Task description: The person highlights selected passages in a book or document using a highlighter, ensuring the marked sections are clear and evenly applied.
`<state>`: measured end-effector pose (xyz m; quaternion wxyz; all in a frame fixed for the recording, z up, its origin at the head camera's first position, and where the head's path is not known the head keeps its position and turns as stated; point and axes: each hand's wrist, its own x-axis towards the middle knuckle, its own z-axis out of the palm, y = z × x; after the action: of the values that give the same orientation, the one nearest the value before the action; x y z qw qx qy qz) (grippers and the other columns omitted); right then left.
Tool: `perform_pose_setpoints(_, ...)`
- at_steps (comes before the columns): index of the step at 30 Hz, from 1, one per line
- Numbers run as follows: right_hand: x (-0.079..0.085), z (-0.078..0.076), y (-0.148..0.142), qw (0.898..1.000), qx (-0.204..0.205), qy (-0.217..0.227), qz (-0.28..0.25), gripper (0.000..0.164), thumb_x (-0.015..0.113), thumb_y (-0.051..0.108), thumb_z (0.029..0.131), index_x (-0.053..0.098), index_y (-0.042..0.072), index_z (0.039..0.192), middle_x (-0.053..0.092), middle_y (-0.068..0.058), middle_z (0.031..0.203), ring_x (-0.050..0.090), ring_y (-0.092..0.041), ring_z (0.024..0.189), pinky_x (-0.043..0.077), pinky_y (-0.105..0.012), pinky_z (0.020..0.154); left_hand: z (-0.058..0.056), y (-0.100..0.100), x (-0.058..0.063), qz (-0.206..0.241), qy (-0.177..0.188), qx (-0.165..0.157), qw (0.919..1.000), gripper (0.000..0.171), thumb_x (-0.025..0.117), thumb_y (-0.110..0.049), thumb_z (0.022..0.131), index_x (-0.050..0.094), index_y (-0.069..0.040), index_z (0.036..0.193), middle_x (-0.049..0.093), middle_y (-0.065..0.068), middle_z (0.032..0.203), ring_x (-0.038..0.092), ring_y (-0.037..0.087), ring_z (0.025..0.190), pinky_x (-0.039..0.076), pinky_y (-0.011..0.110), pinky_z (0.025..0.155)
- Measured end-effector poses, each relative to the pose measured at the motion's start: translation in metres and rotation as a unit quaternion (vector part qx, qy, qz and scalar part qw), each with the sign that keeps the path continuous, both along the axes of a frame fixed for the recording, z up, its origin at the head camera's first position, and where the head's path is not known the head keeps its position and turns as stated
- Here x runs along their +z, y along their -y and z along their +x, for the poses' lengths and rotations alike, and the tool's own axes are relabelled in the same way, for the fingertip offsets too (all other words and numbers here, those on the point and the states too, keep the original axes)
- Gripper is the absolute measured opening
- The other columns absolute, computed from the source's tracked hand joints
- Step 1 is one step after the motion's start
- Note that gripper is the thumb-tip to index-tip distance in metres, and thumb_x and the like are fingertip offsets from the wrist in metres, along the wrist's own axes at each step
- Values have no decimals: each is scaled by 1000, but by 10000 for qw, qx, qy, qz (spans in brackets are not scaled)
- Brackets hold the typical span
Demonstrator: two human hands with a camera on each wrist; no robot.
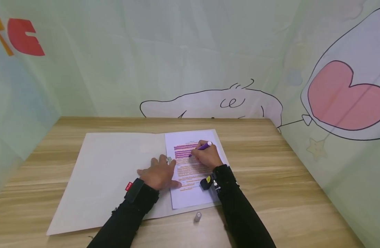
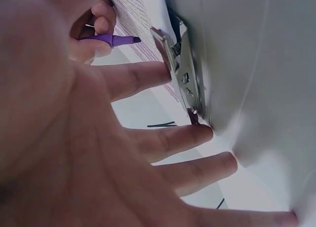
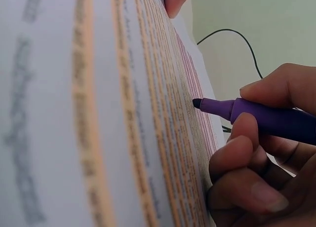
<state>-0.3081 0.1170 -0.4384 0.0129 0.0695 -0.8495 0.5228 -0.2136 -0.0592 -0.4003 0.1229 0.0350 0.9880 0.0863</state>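
A purple highlighter (image 1: 205, 145) is pinched in my right hand (image 1: 210, 157), its dark chisel tip at the printed lines of a white sheet (image 1: 194, 201); the right wrist view shows the highlighter (image 3: 266, 117) uncapped. Upper lines on the sheet carry purple strokes, lower ones orange. My left hand (image 1: 159, 174) lies with fingers spread over the folder (image 1: 115, 165) and the sheet's left edge, its thumb on the paper. Beside its fingers, in the left wrist view, is a metal clip (image 2: 183, 74) at the folder's fold.
A small cap (image 1: 197, 216) stands on the wooden table (image 1: 255, 144) just in front of the folder. A red tag (image 1: 128, 186) shows beside the left wrist. Fabric walls with cartoon drawings enclose the table at the back and sides.
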Motion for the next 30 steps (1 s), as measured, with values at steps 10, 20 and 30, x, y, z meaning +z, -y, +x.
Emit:
perform_pose_setpoints(10, 3, 0, -4, 9998, -94, 140, -50, 25, 74, 6, 74, 54, 14, 63, 57, 3, 49, 48, -9, 43, 29, -23, 38, 1, 0, 1, -6, -73, -13, 10000, 87, 83, -52, 74, 47, -17, 146, 40, 24, 146, 45, 45, 123, 37, 84, 89)
perform_pose_setpoints(20, 2, -3, -8, 9997, -98, 225, -62, 23, 74, 8, 76, 55, 13, 65, 56, 4, 49, 48, -9, 42, 30, -23, 39, 2, 0, 1, -20, -83, -43, 10000, 87, 82, -52, 75, 48, -16, 146, 40, 25, 146, 44, 45, 123, 38, 84, 88)
perform_pose_setpoints(30, 2, -4, -12, 9997, -93, 205, -63, 25, 75, 8, 76, 54, 14, 65, 57, 3, 48, 47, -9, 42, 30, -23, 39, 1, 0, 1, -19, -82, -21, 10000, 87, 82, -52, 75, 47, -16, 146, 40, 25, 146, 44, 46, 124, 38, 84, 88)
